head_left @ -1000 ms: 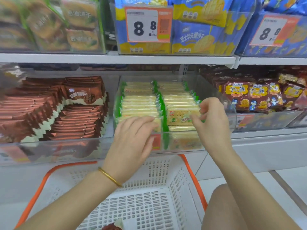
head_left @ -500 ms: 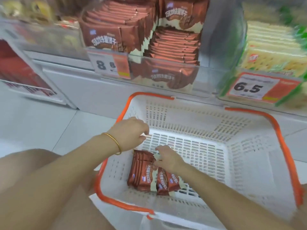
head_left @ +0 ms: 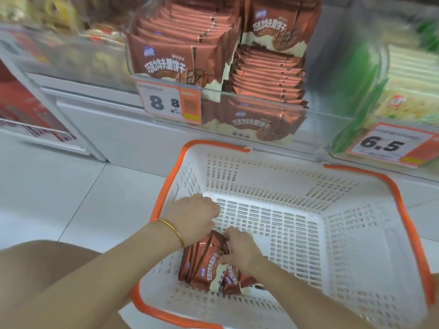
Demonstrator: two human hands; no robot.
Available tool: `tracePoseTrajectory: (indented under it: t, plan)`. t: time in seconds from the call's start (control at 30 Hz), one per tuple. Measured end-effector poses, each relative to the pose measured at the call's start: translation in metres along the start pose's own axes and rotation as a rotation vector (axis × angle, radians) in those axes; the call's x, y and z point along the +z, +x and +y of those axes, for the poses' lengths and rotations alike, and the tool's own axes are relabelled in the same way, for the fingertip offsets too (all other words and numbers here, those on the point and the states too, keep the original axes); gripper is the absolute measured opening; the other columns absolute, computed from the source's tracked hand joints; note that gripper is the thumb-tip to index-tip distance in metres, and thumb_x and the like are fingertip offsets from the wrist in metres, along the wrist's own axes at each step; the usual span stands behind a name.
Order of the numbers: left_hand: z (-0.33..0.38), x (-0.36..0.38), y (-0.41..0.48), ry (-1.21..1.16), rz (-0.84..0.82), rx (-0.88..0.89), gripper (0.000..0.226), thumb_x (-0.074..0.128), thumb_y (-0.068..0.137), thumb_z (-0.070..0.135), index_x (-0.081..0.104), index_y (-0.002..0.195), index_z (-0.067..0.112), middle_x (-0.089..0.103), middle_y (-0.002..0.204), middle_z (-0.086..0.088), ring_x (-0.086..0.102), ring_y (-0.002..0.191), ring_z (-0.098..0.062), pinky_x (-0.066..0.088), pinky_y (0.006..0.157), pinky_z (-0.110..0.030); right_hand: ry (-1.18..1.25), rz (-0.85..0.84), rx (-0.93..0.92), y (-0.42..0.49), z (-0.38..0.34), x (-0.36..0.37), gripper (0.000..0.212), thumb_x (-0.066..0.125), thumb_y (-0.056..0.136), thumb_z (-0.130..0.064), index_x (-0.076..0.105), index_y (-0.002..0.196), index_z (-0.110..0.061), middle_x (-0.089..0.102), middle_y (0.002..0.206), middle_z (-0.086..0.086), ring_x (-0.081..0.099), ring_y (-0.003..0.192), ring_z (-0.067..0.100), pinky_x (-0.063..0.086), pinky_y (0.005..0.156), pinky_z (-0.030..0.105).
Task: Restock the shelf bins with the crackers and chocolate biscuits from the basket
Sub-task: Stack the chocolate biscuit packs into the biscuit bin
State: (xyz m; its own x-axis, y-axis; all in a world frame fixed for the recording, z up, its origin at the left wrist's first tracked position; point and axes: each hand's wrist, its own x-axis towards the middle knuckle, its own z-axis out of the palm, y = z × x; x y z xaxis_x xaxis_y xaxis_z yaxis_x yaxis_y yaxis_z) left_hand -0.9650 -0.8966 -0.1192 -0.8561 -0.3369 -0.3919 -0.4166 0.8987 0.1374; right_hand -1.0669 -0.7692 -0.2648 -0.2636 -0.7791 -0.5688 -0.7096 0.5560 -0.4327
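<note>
Several brown chocolate biscuit packs (head_left: 202, 264) lie bunched in the near left corner of the white basket with an orange rim (head_left: 403, 210). My left hand (head_left: 192, 217), a gold bangle on its wrist, curls its fingers over the far end of the bunch. My right hand (head_left: 240, 248) grips the packs from the right, fingers bent over their top edges. Above the basket, the clear shelf bin (head_left: 320, 129) holds rows of the same chocolate biscuits (head_left: 266, 74). To its right is the bin of green and yellow crackers (head_left: 408, 91), blurred.
Price tags reading 8.8 (head_left: 168, 102) and 6.5 (head_left: 389, 146) hang on the bin fronts. The rest of the basket floor shows bare white mesh. White floor tiles (head_left: 71, 198) spread to the left, and my knee (head_left: 47, 269) is at the lower left.
A second ago both hands were at the cracker bin. They came down into the basket, and my left hand has since dropped onto the chocolate biscuit packs beside my right.
</note>
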Motion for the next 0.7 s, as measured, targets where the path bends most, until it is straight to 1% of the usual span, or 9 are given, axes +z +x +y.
tracePoseTrajectory:
  t: [0.13, 0.2, 0.27, 0.33, 0.4, 0.5, 0.57, 0.6, 0.7]
  plan:
    - [0.003, -0.002, 0.003, -0.027, -0.027, 0.002, 0.031, 0.042, 0.098, 0.025, 0.051, 0.127, 0.021, 0.051, 0.129, 0.001, 0.042, 0.123, -0.017, 0.039, 0.095, -0.030, 0.061, -0.062, -0.045, -0.006, -0.003, -0.011, 0.031, 0.074, 0.079, -0.034, 0.046, 0.079, -0.021, 0.047, 0.077, -0.006, 0.046, 0.070, 0.011, 0.037, 0.058, 0.024]
    - [0.005, -0.009, 0.005, -0.094, -0.021, 0.001, 0.030, 0.044, 0.097, 0.028, 0.053, 0.125, 0.022, 0.053, 0.128, 0.002, 0.045, 0.120, -0.015, 0.041, 0.095, -0.029, 0.149, -0.118, -0.069, -0.017, -0.006, -0.031, 0.032, 0.073, 0.081, -0.034, 0.046, 0.070, -0.023, 0.043, 0.075, -0.008, 0.044, 0.068, 0.008, 0.034, 0.060, 0.022]
    - [0.010, -0.025, 0.003, -0.222, 0.064, 0.017, 0.026, 0.046, 0.096, 0.031, 0.057, 0.119, 0.023, 0.058, 0.120, 0.005, 0.052, 0.109, -0.010, 0.043, 0.092, -0.028, 0.289, -0.061, -0.090, -0.037, -0.013, -0.066, 0.024, 0.076, 0.078, -0.031, 0.060, 0.079, -0.014, 0.056, 0.081, -0.001, 0.057, 0.079, 0.018, 0.044, 0.068, 0.028]
    - [0.016, -0.053, -0.002, -0.385, 0.327, 0.060, 0.025, 0.047, 0.095, 0.032, 0.063, 0.111, 0.022, 0.063, 0.107, 0.008, 0.056, 0.095, -0.005, 0.046, 0.085, -0.025, 0.355, 0.089, -0.122, -0.071, -0.023, -0.121, 0.021, 0.076, 0.078, -0.028, 0.065, 0.086, -0.011, 0.065, 0.087, 0.002, 0.062, 0.081, 0.015, 0.048, 0.068, 0.024]
    - [0.020, -0.091, -0.012, -0.514, 0.716, 0.142, 0.025, 0.048, 0.090, 0.028, 0.065, 0.105, 0.018, 0.063, 0.098, 0.010, 0.054, 0.090, -0.003, 0.044, 0.082, -0.021, 0.372, 0.278, -0.164, -0.114, -0.039, -0.181, 0.015, 0.075, 0.078, -0.027, 0.066, 0.084, -0.018, 0.067, 0.083, -0.004, 0.059, 0.067, 0.005, 0.046, 0.060, 0.021]
    - [0.014, -0.143, -0.013, -0.329, 1.169, 0.201, 0.018, 0.052, 0.086, 0.012, 0.064, 0.099, 0.007, 0.060, 0.101, 0.005, 0.053, 0.099, -0.014, 0.036, 0.088, -0.025, 0.438, 0.677, -0.252, -0.171, -0.066, -0.260, 0.012, 0.074, 0.078, -0.023, 0.066, 0.086, -0.020, 0.068, 0.081, -0.002, 0.061, 0.055, 0.007, 0.048, 0.053, 0.020]
    - [0.005, -0.163, -0.003, -0.203, 1.290, 0.136, 0.019, 0.054, 0.083, 0.008, 0.064, 0.098, 0.004, 0.062, 0.107, -0.006, 0.054, 0.105, -0.025, 0.034, 0.093, -0.030, 0.474, 0.994, -0.351, -0.177, -0.085, -0.296, 0.012, 0.074, 0.079, -0.020, 0.063, 0.085, -0.019, 0.065, 0.083, -0.002, 0.063, 0.062, 0.005, 0.052, 0.061, 0.020]
    - [0.002, -0.167, 0.003, -0.166, 1.300, 0.108, 0.019, 0.055, 0.083, 0.008, 0.065, 0.099, 0.004, 0.061, 0.110, -0.011, 0.054, 0.107, -0.030, 0.034, 0.095, -0.034, 0.487, 1.122, -0.370, -0.169, -0.093, -0.310, 0.013, 0.072, 0.080, -0.020, 0.061, 0.086, -0.017, 0.064, 0.084, -0.002, 0.065, 0.073, 0.010, 0.055, 0.070, 0.029]
    - [-0.006, -0.160, 0.020, -0.040, 1.186, 0.081, 0.022, 0.054, 0.085, 0.017, 0.065, 0.100, 0.006, 0.058, 0.120, -0.016, 0.049, 0.118, -0.038, 0.035, 0.102, -0.051, 0.563, 1.221, -0.305, -0.105, -0.109, -0.338, 0.017, 0.068, 0.082, -0.019, 0.052, 0.083, -0.024, 0.061, 0.085, -0.006, 0.064, 0.087, 0.021, 0.054, 0.079, 0.045]
